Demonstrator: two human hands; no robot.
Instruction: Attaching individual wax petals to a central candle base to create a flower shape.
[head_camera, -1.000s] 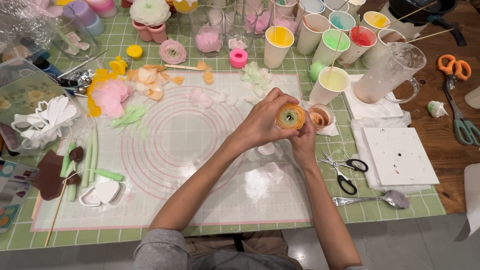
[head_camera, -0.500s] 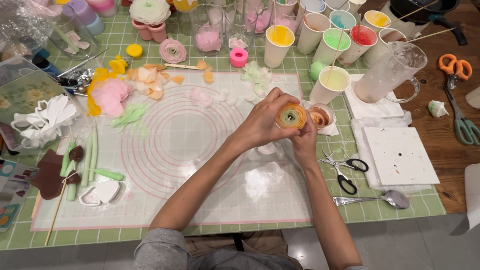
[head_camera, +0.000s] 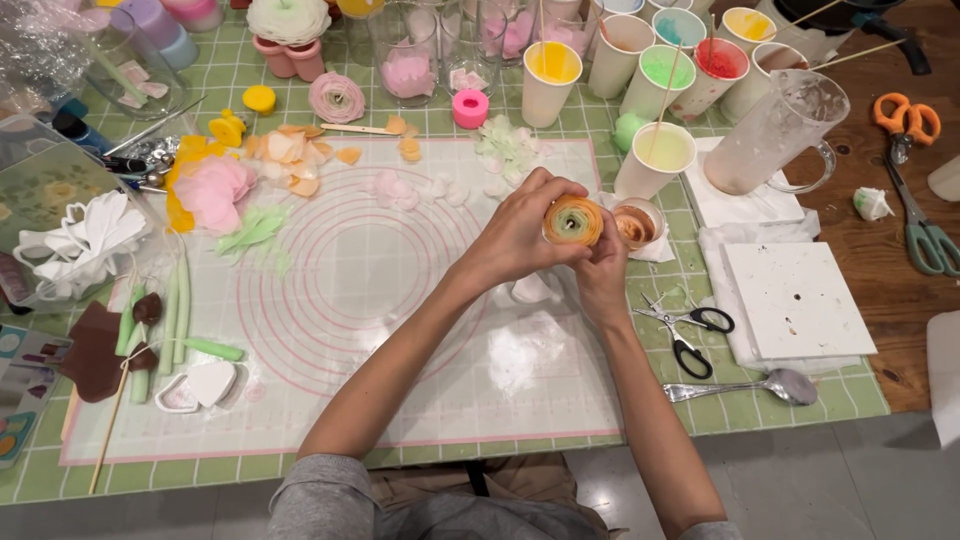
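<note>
Orange layered flower (head_camera: 573, 221): gripped by closed left hand (head_camera: 520, 235) and right hand (head_camera: 603, 268) above translucent ringed mat (head_camera: 380, 330). Mat laid on green checked cloth (head_camera: 800, 400) over wooden table (head_camera: 880, 270). Black-handled scissors (head_camera: 690, 330) near right.

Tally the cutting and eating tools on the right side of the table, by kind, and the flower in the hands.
Orange-handled scissors: 1
Black-handled scissors: 1
Spoon: 1
Layered orange flower, held by the left hand and right hand: 1
Total: 4
</note>
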